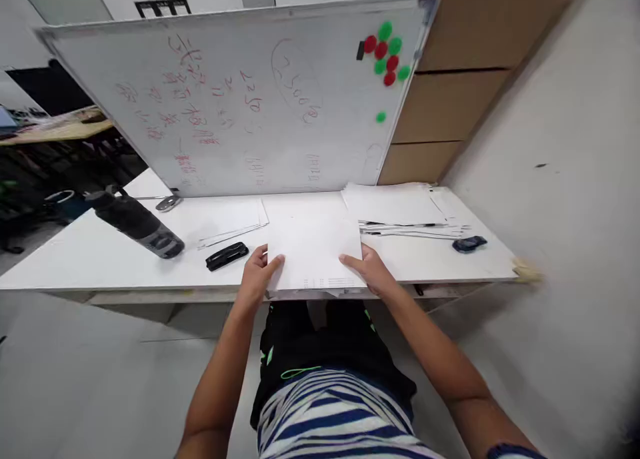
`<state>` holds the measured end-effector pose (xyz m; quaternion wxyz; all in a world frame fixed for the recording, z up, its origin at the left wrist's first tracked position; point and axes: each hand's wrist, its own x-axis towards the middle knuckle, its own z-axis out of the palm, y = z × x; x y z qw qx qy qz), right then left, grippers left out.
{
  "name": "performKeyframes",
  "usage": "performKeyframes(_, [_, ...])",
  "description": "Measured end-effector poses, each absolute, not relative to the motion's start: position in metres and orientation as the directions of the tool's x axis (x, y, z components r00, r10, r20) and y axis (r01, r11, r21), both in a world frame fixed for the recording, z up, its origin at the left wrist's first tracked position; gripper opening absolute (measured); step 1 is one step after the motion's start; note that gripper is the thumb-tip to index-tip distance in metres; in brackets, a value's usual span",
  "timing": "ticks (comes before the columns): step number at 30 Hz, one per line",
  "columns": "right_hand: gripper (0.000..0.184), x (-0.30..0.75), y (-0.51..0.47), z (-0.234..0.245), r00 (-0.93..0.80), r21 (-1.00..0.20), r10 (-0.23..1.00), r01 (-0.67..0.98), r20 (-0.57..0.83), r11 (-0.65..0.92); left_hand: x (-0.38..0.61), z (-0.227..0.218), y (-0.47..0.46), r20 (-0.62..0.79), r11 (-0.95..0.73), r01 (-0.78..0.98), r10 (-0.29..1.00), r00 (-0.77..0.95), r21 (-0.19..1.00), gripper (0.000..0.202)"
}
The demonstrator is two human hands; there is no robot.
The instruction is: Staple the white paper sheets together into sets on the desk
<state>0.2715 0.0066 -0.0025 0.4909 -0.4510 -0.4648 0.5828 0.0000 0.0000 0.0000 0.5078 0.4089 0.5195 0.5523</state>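
Between my two hands is a white sheet of paper (314, 246), with a few small lines of print along its near edge; whether it is one sheet or several I cannot tell. My left hand (260, 271) grips its left side, thumb on top and fingers beneath. On the right side my right hand (369, 269) holds it the same way. A black stapler (227, 256) lies just left of my left hand. Beyond it rests a small stack of white papers (235, 220). A larger pile of papers (397, 206) sits behind and right of my right hand.
A black bottle (137, 224) stands on the white table (65, 266) at left, near a computer mouse (168, 203). A dark small object (469, 244) lies at right. Behind is a whiteboard (240, 112) with round magnets; cardboard boxes (460, 106) and a wall flank it.
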Motion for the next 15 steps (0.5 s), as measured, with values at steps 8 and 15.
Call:
performKeyframes(8, [0.048,0.269,0.005,-0.003,-0.105,-0.994,0.99,0.075,-0.093,-0.085,-0.007,-0.007,-0.006,0.017,-0.01,0.039,0.98,-0.198,0.999,0.057])
performKeyframes(15, [0.043,0.26,0.011,0.01,-0.081,-0.945,0.995,0.327,-0.055,-0.025,-0.095,-0.03,0.022,0.463,0.049,0.852,0.822,-0.331,0.522,0.043])
